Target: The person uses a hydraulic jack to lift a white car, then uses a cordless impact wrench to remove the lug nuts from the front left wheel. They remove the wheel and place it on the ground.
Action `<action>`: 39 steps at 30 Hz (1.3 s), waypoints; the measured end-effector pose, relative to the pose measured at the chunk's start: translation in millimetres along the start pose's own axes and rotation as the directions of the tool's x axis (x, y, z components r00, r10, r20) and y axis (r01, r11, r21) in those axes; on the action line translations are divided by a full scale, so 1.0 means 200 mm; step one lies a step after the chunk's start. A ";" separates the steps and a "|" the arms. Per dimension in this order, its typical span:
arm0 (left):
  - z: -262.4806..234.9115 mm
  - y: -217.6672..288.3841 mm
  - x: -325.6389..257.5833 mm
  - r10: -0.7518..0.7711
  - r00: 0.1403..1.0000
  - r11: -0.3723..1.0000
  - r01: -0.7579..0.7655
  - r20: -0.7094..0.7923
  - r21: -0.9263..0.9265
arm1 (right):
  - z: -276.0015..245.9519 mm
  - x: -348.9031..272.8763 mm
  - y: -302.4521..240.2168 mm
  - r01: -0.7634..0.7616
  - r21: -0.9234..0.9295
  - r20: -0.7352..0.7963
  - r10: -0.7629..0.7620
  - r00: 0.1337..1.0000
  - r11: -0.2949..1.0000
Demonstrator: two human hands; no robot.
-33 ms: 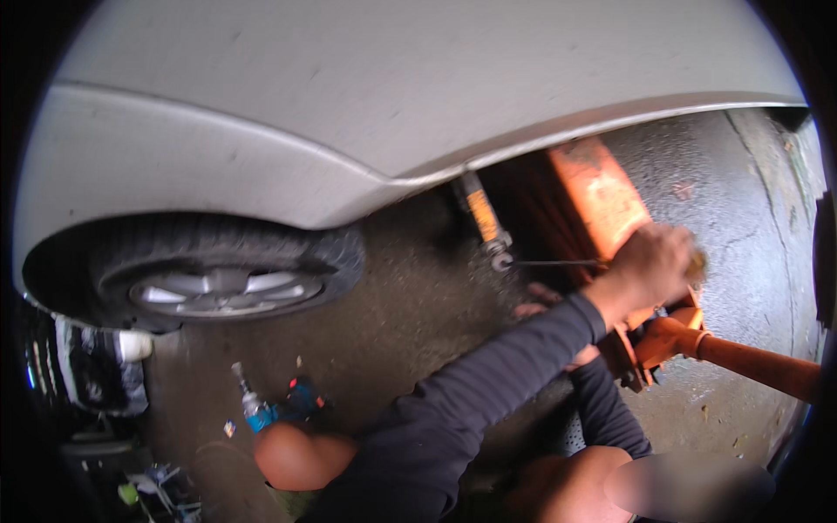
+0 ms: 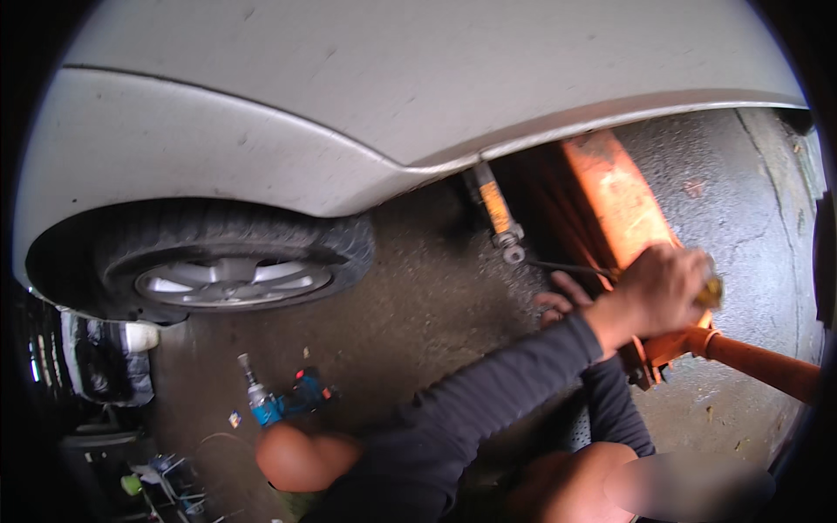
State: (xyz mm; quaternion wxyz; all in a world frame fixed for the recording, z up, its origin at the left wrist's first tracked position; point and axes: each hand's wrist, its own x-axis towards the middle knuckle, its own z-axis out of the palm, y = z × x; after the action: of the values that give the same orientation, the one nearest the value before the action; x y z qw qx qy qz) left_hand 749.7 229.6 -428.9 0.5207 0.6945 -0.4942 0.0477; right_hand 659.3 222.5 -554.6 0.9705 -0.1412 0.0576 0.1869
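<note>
My left hand (image 2: pixel 658 283) reaches across to the right, closed around what looks like a screwdriver. Its yellow handle end (image 2: pixel 713 289) sticks out beyond the fist, and its thin dark shaft (image 2: pixel 571 268) runs left. The shaft's tip lies close to the round eye at the end of a shock absorber (image 2: pixel 497 211) with a yellow label; whether they touch I cannot tell. Under my left forearm, my right hand (image 2: pixel 562 303) shows only some fingers, stretched apart. The rest is hidden. Both hands are beside an orange floor jack (image 2: pixel 621 196).
A silver car body (image 2: pixel 436 78) spans the top, with a wheel (image 2: pixel 235 279) at left. The jack's orange handle (image 2: pixel 758 364) points right. A blue cordless impact wrench (image 2: pixel 270 405) lies on wet concrete (image 2: pixel 418 322). Assorted items (image 2: pixel 157 484) crowd the lower left.
My left hand has come slightly lower with the screwdriver, whose shaft now slants down more toward the handle. The view has shifted a little, and more of my right fingers shows.
</note>
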 end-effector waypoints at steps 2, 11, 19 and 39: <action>-0.22 0.18 -0.23 0.052 0.970 0.996 -0.068 -0.238 -0.060 | 0.08 -0.04 0.02 0.112 0.147 0.029 -0.118 0.993 0.983; -0.51 -0.09 -1.21 -0.911 -0.189 0.396 -0.157 -0.366 -0.905 | -0.07 0.17 0.28 0.083 -0.211 -0.480 -0.177 0.859 0.974; -0.47 -0.22 -1.64 -0.914 -0.396 0.106 -0.451 0.092 -0.886 | 0.00 0.44 0.40 -0.015 -0.730 -0.210 -0.203 0.956 0.683; -0.43 -0.29 -1.72 -0.933 -0.298 0.000 -0.562 0.203 -0.827 | -0.01 0.47 0.61 0.003 -0.931 -0.184 -0.475 0.861 0.366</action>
State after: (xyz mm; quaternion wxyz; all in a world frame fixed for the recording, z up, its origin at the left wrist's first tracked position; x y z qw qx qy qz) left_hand 656.5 513.5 -629.0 0.8488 0.0431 0.5264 -0.0237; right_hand 698.7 363.3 -603.1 0.7126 -0.6886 0.1343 0.0043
